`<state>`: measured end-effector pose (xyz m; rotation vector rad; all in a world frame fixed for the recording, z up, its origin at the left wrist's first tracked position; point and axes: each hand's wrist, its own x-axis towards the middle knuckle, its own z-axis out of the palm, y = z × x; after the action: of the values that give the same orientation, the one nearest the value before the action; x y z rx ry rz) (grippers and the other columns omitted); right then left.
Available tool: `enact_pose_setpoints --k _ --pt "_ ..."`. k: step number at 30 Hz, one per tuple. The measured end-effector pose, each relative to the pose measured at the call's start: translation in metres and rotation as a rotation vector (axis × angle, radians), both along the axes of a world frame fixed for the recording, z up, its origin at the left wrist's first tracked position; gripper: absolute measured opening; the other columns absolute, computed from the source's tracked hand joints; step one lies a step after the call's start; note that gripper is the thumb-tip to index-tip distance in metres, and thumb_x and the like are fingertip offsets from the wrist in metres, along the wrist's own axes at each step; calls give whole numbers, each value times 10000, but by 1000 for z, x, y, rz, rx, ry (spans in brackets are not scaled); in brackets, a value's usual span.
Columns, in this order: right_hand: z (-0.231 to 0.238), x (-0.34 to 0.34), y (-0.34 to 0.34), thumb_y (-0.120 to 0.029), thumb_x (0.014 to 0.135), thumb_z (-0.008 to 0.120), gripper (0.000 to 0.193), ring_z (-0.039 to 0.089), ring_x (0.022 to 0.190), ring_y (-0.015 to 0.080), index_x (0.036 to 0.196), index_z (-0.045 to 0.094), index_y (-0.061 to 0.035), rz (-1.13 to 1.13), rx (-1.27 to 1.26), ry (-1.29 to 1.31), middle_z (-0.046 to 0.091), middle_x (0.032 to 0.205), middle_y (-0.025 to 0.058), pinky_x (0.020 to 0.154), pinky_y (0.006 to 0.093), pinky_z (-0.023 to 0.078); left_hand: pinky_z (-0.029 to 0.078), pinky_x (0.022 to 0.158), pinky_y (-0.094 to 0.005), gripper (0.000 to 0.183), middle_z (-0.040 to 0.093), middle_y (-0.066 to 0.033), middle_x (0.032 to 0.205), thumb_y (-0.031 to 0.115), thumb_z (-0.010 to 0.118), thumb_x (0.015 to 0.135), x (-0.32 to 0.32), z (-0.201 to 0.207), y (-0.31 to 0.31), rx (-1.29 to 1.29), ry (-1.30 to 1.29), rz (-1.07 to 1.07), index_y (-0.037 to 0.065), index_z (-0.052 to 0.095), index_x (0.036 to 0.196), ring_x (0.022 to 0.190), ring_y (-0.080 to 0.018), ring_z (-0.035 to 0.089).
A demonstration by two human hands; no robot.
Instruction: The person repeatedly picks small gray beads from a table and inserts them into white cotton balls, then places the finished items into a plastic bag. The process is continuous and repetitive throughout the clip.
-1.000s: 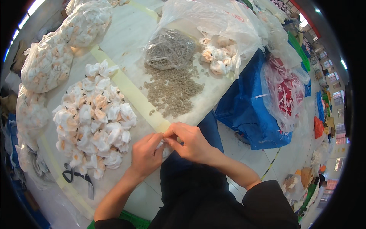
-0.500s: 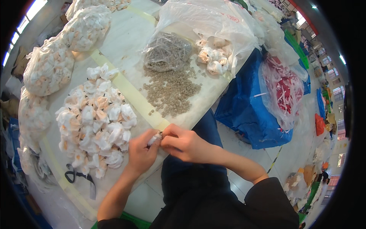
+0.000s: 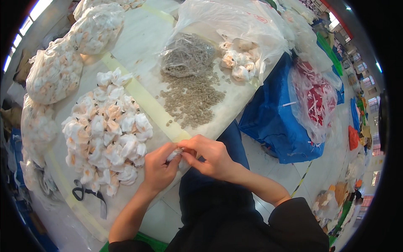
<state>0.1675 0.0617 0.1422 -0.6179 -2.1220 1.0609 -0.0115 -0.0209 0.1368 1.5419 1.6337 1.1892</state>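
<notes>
At the near edge of the table, my left hand is closed round a white fabric flower, mostly hidden by the fingers. Meeting it from the right, my right hand pinches at the flower's tip with thumb and forefinger; any small piece between them is too small to make out. To the left of my hands lies a heap of white and peach fabric flowers, several with dark tips. Beyond my hands, small beige disc-like pieces are spread loose before a clear bag full of more of them.
An open plastic bag with more flowers lies at the far right of the table. Filled bags line the left side. A black strap-like loop rests near the heap. Blue sacking stands right of the table.
My right hand's fingers have shifted slightly and opened out from their curl, still pinching at the flower. The left hand keeps its hold. The whole view has moved a little.
</notes>
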Motion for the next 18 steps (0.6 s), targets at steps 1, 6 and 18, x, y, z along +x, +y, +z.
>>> enact_pose_setpoints --k 1,6,18 --pt "0 1 1 -12 888 758 301 707 780 269 1177 687 -51 7 -15 -5 683 959 109 684 349 575 480 553 -326 199 681 -153 828 -16 715 874 0 1 0 -4 -8 -10 15 716 1071 611 -236 629" --pt "6 0 11 15 895 762 219 693 717 162 1103 705 -24 65 -7 -13 680 869 74 626 295 565 473 557 -325 193 676 -155 831 -17 718 871 -2 2 0 -21 -44 -42 7 719 1063 621 -243 626" --pt "13 -2 20 -35 897 744 194 680 771 297 1071 660 -28 160 -113 -7 677 925 112 677 387 544 439 538 -309 196 623 -137 767 -9 706 860 -1 1 0 -48 -74 -22 3 722 1055 596 -196 584"
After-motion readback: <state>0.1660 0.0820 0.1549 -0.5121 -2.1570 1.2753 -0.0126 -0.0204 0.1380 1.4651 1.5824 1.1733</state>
